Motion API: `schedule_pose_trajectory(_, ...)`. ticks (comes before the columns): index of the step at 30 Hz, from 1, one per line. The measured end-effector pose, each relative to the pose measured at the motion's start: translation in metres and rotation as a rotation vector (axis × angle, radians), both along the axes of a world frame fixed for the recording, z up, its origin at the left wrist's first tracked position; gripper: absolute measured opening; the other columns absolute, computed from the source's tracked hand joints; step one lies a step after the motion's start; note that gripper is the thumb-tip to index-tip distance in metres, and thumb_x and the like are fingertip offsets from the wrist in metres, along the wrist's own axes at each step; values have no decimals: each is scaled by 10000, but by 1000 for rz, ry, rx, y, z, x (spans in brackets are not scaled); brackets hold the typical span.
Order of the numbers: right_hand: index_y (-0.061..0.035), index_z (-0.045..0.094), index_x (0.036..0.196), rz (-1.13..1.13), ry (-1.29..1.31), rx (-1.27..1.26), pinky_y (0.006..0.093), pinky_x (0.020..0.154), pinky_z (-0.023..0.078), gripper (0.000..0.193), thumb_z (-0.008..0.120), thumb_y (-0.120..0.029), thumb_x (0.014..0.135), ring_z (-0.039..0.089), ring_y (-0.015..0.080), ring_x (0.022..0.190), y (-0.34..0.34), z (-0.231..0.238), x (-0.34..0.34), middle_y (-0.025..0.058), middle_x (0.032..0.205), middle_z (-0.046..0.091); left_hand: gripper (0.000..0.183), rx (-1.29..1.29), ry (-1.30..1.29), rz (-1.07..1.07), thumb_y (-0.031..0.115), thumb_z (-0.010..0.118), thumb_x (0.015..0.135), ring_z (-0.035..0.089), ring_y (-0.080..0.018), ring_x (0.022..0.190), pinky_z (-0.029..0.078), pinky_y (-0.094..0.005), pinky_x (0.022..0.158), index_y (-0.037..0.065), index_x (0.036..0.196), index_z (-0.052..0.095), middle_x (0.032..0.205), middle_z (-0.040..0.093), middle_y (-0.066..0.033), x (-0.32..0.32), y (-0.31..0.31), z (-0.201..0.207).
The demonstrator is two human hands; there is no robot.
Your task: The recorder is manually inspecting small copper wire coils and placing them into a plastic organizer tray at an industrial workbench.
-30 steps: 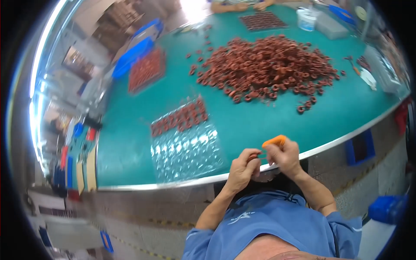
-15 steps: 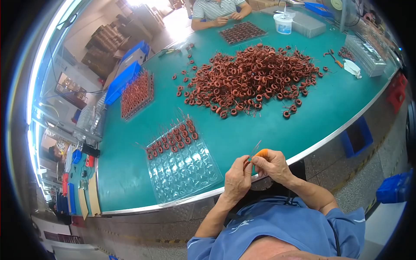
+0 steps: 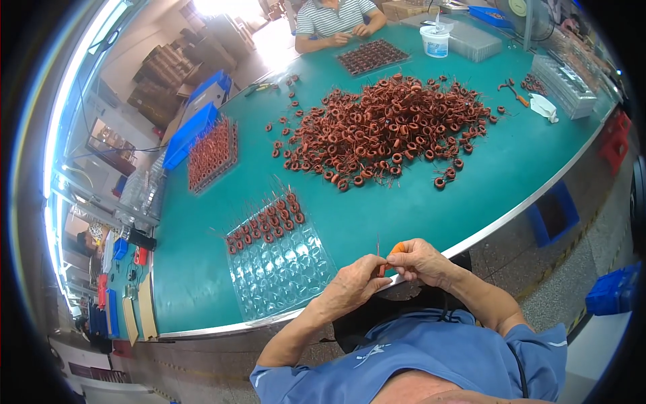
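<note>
Near the table's front edge, my left hand pinches a small red-brown wire-wound ring coil, mostly covered by the fingers. A thin wire lead sticks up from it. My right hand meets it from the other side, thumb and fingers closed at the coil. Something orange shows at the right index finger; whether it is a finger cover I cannot tell. Left of my hands lies a clear plastic tray with round pockets. Ring coils with upright leads fill its far rows.
A big heap of ring coils covers the table's middle. A filled tray and blue bin stand at the left. Across the table a person works beside another tray. A white tub and orange-handled tool lie farther right.
My left hand has turned flatter, its forearm swinging out to the left. The wire lead now points straight up instead of slanting right. Both hands stay together at the coil.
</note>
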State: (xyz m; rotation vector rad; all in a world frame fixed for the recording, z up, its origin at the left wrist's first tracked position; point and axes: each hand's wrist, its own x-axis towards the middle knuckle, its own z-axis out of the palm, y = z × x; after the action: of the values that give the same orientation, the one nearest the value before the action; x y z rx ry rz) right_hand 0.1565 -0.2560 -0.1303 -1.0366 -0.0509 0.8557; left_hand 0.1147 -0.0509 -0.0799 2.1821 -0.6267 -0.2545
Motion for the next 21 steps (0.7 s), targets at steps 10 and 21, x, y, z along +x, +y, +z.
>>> schedule_pose_trajectory(10,-1,644,802,-460,-663,-414,246,438,370,103,647,-82,867,491,79,484,12,31,-18,25,597,574,276,-646,198,284,116,638,910,586,-107,758,505,-261,658,4,1103,476,839,540,-40,-3,-21,-34)
schedule_pose_trajectory(21,30,618,1062,-213,-574,-24,254,805,456,265,677,-134,862,574,116,837,28,24,-13,56,920,623,168,-1069,353,196,138,457,1005,555,-95,666,470,-238,624,36,1133,418,833,524,-46,-34,-21,-34)
